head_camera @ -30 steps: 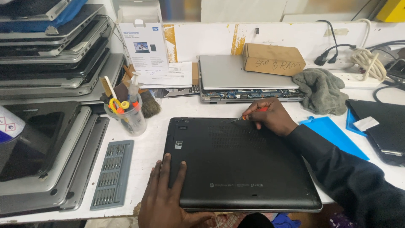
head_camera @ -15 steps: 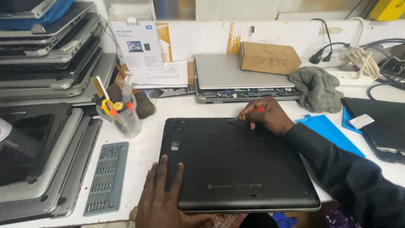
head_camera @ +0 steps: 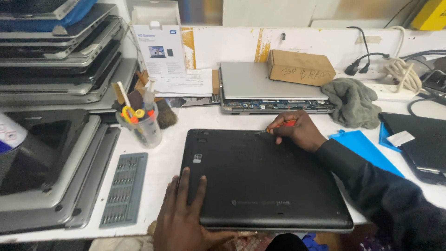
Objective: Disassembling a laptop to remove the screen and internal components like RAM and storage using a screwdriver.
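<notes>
Nearest to us, our left hand (head_camera: 183, 218) lies flat, fingers spread wide, pressing on the front left corner of the black laptop (head_camera: 265, 181), which sits bottom-up in the middle of the worktop (head_camera: 172, 158) with its front edge right at the worktop's near edge. Further in, our right hand (head_camera: 297, 131) is curled tight around a red-handled screwdriver (head_camera: 283, 124), fingers closed on it, the tip down at the laptop's rear edge; the screw itself is too small for us to make out. Here is the risk as we judge it: the driver leans at an angle, so if the tip is not seated square it could skid and scratch the base or chew the screw head, and if our left hand eases off, the laptop could slide toward that near edge. A freed screw could also roll off the white surface and vanish. To the left lies a grey bit tray (head_camera: 124, 188), and behind it a clear cup of tools (head_camera: 141, 125), close enough for an elbow to tip. Stacked laptops (head_camera: 51, 60) fill the left side. At the back edge sit a silver laptop (head_camera: 269, 88) with a cardboard box (head_camera: 300, 67) on it, and a grey cloth (head_camera: 353, 102) beside it.
</notes>
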